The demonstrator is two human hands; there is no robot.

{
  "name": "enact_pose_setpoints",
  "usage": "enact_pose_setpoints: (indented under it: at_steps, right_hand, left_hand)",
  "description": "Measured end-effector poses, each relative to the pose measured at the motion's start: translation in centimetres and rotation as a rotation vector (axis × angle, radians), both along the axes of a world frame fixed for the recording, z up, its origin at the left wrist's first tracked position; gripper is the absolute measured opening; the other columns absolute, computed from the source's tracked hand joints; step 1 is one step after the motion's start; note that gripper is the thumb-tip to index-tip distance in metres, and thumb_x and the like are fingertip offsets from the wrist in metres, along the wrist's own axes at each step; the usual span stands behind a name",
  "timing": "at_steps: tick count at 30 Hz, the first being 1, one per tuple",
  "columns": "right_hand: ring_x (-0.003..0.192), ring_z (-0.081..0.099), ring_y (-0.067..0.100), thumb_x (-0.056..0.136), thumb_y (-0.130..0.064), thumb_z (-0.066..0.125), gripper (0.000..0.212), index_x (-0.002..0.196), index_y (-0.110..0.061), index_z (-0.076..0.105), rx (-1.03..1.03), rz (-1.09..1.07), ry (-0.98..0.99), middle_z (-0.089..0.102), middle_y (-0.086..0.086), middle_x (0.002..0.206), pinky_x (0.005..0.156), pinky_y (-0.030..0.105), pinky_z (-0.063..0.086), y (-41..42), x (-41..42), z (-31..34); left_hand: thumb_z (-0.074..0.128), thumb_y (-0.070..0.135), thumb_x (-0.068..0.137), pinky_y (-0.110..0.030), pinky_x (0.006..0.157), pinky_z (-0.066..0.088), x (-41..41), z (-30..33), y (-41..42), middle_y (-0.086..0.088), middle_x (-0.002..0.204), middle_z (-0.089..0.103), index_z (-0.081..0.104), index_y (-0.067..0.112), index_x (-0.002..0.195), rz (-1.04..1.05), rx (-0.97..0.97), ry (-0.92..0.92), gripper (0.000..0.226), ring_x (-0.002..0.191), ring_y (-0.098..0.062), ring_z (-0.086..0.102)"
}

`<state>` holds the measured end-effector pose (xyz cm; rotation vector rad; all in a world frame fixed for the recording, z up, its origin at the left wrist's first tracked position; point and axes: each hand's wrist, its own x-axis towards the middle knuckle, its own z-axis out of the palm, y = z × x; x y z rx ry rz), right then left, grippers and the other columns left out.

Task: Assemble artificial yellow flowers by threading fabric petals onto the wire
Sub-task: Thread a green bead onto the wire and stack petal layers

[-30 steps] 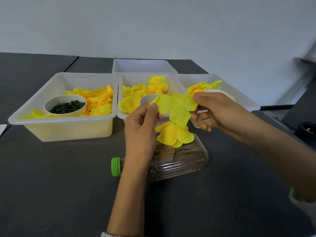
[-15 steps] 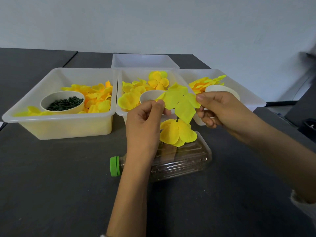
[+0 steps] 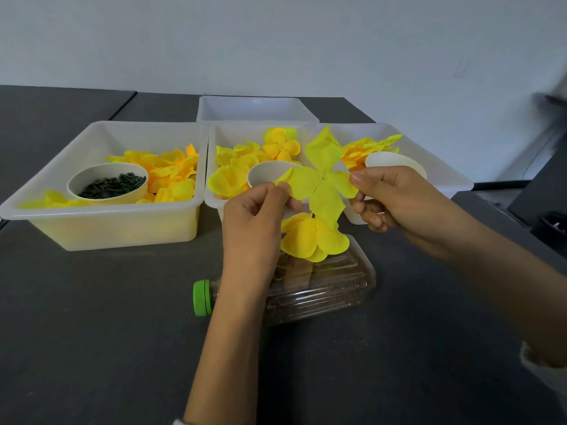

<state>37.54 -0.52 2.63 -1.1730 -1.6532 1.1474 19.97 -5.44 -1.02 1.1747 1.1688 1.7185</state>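
Nearest to us, on the dark table (image 3: 92,348), a clear plastic bottle (image 3: 319,286) lies on its side with its green cap (image 3: 202,298) pointing left. Just above the bottle we see a layer of yellow fabric petals (image 3: 310,237) already sitting on the wire (image 3: 313,215) — only a short dark stretch of that wire shows between the two layers, and we cannot tell where its lower end rests. Above it we hold a four-lobed yellow-green petal piece (image 3: 322,179) spread flat, its small centre hole facing us. Our left hand (image 3: 251,222) pinches the piece's left lobe between thumb and curled fingers, and our right hand (image 3: 395,197) pinches the right lobe the same way, so both hands are clamped on the same piece with it stretched between them. Beyond the hands stand three translucent plastic trays in a row. The left tray (image 3: 101,228) holds loose yellow and orange petals (image 3: 171,173) and a paper cup of small dark green pieces (image 3: 112,185). The middle tray (image 3: 214,142) holds more yellow petals (image 3: 227,179), a formed yellow blossom (image 3: 282,144) and a white paper cup (image 3: 264,176), partly hidden by the held piece. The right tray (image 3: 441,170) holds orange-and-yellow petals (image 3: 365,148) and another white cup (image 3: 392,161) behind our right hand. Farther back a fourth tray (image 3: 257,110) sits alone against the pale wall (image 3: 276,41).
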Motion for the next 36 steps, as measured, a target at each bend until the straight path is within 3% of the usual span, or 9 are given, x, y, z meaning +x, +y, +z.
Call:
enact_pose_setpoints:
  at_steps: [2, 10, 19, 23, 30, 33, 36]
  right_hand:
    - [0.039, 0.038, 0.009, 0.099, -0.025, 0.049, 0.034, 0.069, -0.009, 0.053, 0.005, 0.001, 0.028, 0.056, -0.001, 0.055, 0.039, 0.02, 0.03, 0.0, 0.1, 0.2]
    - [0.04, 0.037, 0.01, 0.098, -0.027, 0.049, 0.034, 0.071, -0.008, 0.051, 0.037, 0.009, 0.102, 0.054, -0.001, 0.058, 0.043, 0.021, 0.029, 0.5, 0.3, 0.9]
    - [0.039, 0.034, 0.009, 0.099, -0.026, 0.048, 0.033, 0.071, -0.008, 0.049, -0.011, 0.017, 0.133, 0.053, 0.001, 0.059, 0.043, 0.022, 0.026, 0.6, 0.0, 0.7]
    - [0.037, 0.031, 0.008, 0.099, -0.024, 0.049, 0.034, 0.069, -0.008, 0.049, -0.032, 0.016, 0.114, 0.053, 0.002, 0.058, 0.041, 0.019, 0.024, 0.6, 0.2, 0.6]
    - [0.037, 0.031, 0.007, 0.099, -0.025, 0.05, 0.035, 0.067, -0.01, 0.053, -0.072, 0.018, 0.048, 0.055, 0.0, 0.057, 0.039, 0.018, 0.026, 0.4, 0.4, -0.1]
    - [0.038, 0.032, 0.007, 0.098, -0.025, 0.051, 0.035, 0.067, -0.01, 0.054, -0.076, 0.022, 0.034, 0.055, 0.001, 0.057, 0.039, 0.017, 0.027, 0.3, 0.4, -0.5]
    - [0.038, 0.032, 0.008, 0.098, -0.026, 0.052, 0.035, 0.067, -0.01, 0.055, -0.095, 0.02, 0.012, 0.056, 0.002, 0.057, 0.039, 0.017, 0.026, 0.0, 0.5, -1.0]
  left_hand:
    - [0.051, 0.013, 0.099, -0.011, 0.046, 0.033, 0.0, 0.2, 0.1, 0.015, 0.039, 0.044, 0.059, 0.021, 0.055, 0.017, 0.044, 0.022, 0.046, 0.045, -0.001, 0.042]
    - [0.054, 0.016, 0.099, -0.018, 0.048, 0.026, 0.1, 0.4, 0.6, 0.012, 0.043, 0.036, 0.061, 0.026, 0.057, 0.032, 0.104, 0.008, 0.044, 0.045, -0.005, 0.031]
    - [0.049, 0.015, 0.101, -0.013, 0.053, 0.033, -0.1, 0.4, 0.7, 0.019, 0.044, 0.046, 0.064, 0.016, 0.069, -0.027, 0.071, -0.043, 0.036, 0.047, 0.002, 0.044]
    - [0.05, 0.013, 0.1, -0.008, 0.048, 0.035, -0.2, 0.2, 0.5, 0.019, 0.04, 0.046, 0.065, 0.015, 0.065, -0.048, 0.023, -0.021, 0.038, 0.043, 0.006, 0.047]
    - [0.052, 0.015, 0.097, -0.013, 0.049, 0.037, 0.0, -0.1, 0.5, 0.014, 0.037, 0.045, 0.067, 0.025, 0.049, 0.001, -0.04, 0.032, 0.051, 0.044, 0.002, 0.042]
    - [0.055, 0.013, 0.092, -0.018, 0.049, 0.033, -0.4, -0.5, 0.4, 0.011, 0.038, 0.038, 0.063, 0.022, 0.05, 0.057, -0.075, 0.058, 0.044, 0.045, -0.003, 0.034]
    - [0.057, 0.017, 0.084, -0.014, 0.049, 0.034, -0.7, -0.9, -0.4, 0.009, 0.043, 0.043, 0.06, 0.021, 0.046, 0.12, -0.057, 0.166, 0.038, 0.048, -0.002, 0.04]
